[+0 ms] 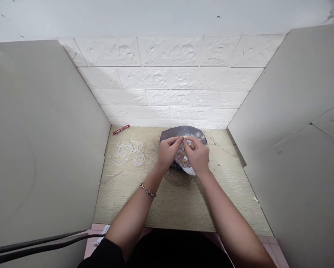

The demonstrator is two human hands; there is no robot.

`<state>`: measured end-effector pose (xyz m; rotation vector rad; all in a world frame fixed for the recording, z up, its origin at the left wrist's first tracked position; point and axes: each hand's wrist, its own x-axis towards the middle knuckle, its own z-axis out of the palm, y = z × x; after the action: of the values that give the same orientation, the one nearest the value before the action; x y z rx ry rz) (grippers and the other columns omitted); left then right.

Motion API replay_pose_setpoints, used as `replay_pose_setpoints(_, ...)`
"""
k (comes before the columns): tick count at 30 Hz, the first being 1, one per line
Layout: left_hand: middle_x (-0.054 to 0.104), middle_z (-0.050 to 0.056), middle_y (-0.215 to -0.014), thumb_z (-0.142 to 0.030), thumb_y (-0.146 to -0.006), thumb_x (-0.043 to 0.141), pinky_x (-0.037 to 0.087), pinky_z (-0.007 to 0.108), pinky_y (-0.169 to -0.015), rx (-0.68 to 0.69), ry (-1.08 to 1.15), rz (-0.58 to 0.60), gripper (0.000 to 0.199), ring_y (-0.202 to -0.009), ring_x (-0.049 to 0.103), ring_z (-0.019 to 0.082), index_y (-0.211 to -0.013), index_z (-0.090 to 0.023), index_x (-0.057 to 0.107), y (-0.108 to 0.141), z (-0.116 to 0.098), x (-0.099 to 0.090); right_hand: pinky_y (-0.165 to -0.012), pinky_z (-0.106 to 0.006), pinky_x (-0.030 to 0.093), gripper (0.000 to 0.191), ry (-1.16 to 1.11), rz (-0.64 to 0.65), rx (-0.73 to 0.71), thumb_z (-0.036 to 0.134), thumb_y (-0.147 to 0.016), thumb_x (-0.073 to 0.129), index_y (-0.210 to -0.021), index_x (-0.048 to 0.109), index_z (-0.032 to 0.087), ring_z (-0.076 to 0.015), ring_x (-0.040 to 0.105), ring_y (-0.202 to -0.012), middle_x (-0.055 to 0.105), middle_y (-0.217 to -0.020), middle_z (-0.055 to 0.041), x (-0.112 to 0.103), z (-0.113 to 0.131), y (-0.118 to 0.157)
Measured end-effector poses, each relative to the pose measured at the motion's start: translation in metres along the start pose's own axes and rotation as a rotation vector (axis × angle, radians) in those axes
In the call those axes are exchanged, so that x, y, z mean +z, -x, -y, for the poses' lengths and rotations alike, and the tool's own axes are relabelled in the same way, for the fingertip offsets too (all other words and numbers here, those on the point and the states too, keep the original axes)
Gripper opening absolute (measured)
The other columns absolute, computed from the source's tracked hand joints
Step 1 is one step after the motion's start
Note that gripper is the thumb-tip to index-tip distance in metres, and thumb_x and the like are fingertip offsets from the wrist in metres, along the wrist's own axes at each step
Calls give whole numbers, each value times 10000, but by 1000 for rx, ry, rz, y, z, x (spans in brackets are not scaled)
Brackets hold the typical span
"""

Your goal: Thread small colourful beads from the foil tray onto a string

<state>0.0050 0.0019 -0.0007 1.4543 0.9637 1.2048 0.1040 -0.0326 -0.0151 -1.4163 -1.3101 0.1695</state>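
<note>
My left hand (168,152) and my right hand (198,155) meet fingertip to fingertip over a grey, shiny bag (171,133). Both are closed in a pinch, and whatever sits between the fingertips is too small to make out. Below and between them, small pink, yellow and clear beads (183,159) show on the open bag, partly hidden by my hands. A pale beaded strand (179,183) curves on the table in front of the bag.
Loops of white bead strands (130,152) lie left of the bag on the wooden table (180,210). A small red packet (121,129) is at the back left corner. Thin strands (211,139) trail out right of the bag. Grey panels (289,111) flank both sides; a white brick-patterned wall (169,78) stands behind.
</note>
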Motion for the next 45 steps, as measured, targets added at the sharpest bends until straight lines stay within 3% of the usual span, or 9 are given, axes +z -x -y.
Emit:
replay_pose_setpoints(7, 584, 8, -515, -361, -657, 588, 388, 227, -511, -45, 74, 47, 264, -562, 524, 121, -754, -133, 678, -2, 0, -2, -442, -202, 238, 174, 23, 1, -25, 319, -762, 457, -806, 561, 187, -65, 261, -407, 246, -442, 74, 0, 2, 2)
replay_pose_setpoints(12, 386, -51, -378, -385, -672, 565, 273, 202, -428, -66, 96, 106, 283, -407, 346, 60, -699, -117, 651, -1, -2, -4, -434, -199, 230, 172, -4, 15, -37, 313, -767, 458, -813, 561, 184, -60, 257, -402, 241, -442, 77, -1, 4, 2)
replay_pose_setpoints(17, 245, -76, -378, -415, -694, 537, 152, 199, -388, -85, 103, 148, 309, -367, 198, 31, -617, -118, 575, 0, 0, -6, -439, -203, 235, 171, -23, 33, -33, 314, -765, 459, -809, 564, 186, -60, 266, -406, 261, -446, 74, -1, 5, 2)
replay_pose_setpoints(23, 286, -65, -376, -399, -686, 539, 203, 198, -404, -43, 57, 152, 303, -389, 251, 45, -567, -121, 562, -2, -2, -8, -448, -202, 253, 189, -28, 62, -53, 320, -767, 448, -817, 574, 188, -63, 278, -409, 311, -452, 65, -2, 3, 2)
replay_pose_setpoints(30, 464, -36, -484, -388, -711, 510, 295, 200, -474, 68, -145, 119, 289, -485, 388, 77, -653, -129, 624, -4, -2, -11, -468, -211, 285, 221, -6, 72, -45, 340, -770, 454, -780, 614, 187, -78, 336, -434, 425, -469, 36, -4, 0, -1)
replay_pose_setpoints(33, 418, -39, -449, -421, -733, 475, 280, 196, -447, 93, -163, 106, 348, -456, 369, 68, -564, -131, 569, -3, 0, -10, -475, -209, 294, 216, -4, 75, -49, 340, -778, 447, -772, 599, 186, -79, 356, -437, 458, -487, 32, -5, 0, -1)
replay_pose_setpoints(37, 344, -52, -358, -505, -745, 416, 279, 200, -400, 15, -104, 88, 430, -365, 352, 65, -541, -140, 518, -3, 2, -7, -474, -204, 295, 224, -10, 86, -65, 357, -800, 406, -785, 560, 194, -79, 373, -439, 480, -516, 30, -4, 2, 0)
replay_pose_setpoints(45, 446, -40, -397, -566, -732, 393, 293, 200, -354, -107, 9, 226, 485, -311, 422, 70, -692, -134, 609, -3, 3, -6, -459, -196, 273, 265, 18, 94, -70, 370, -823, 350, -691, 494, 191, -80, 363, -433, 413, -473, 39, -4, 3, 3)
